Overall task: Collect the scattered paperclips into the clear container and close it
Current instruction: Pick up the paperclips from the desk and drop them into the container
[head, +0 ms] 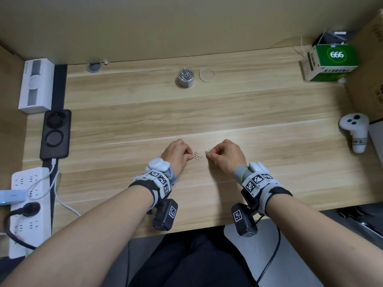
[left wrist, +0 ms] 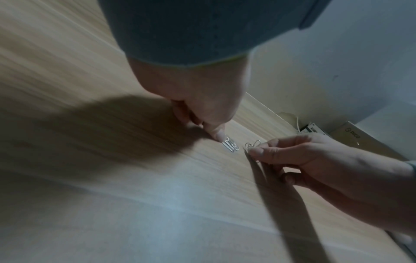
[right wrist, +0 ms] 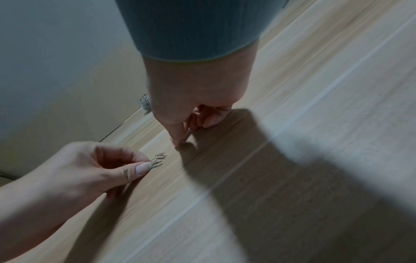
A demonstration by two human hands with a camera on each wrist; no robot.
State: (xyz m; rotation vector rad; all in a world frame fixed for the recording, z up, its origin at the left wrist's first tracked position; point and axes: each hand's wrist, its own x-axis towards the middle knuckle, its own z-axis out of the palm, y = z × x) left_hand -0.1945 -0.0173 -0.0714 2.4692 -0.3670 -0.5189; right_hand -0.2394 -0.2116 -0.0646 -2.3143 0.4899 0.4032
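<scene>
Both your hands are low at the near edge of the desk, close together, each busy with clips. Your left hand has fingers curled, thumb and forefinger pinching a pair of paperclips that stick out toward the right; in the left wrist view their far ends look to be on or just above the wood, I can't tell which. Your right hand is curled too, pinching its own small bunch of clips between thumb and fingertip, those pointing back toward the left. So the two bunches nearly face each other, a small gap between them, not touching. Now the thing that matters: the clear container stands well away, straight ahead at the far side of the desk, upright, open, already loaded with clips. It sits slightly left of the midline between your hands, so your left hand looks a touch nearer, though it's a long forward reach for either. The round clear lid lies flat just to the right of the container, not touching it, on your right hand's side. I see no other loose clips on the wood from the head view, so these two bunches may well be the last before the lid goes on.
</scene>
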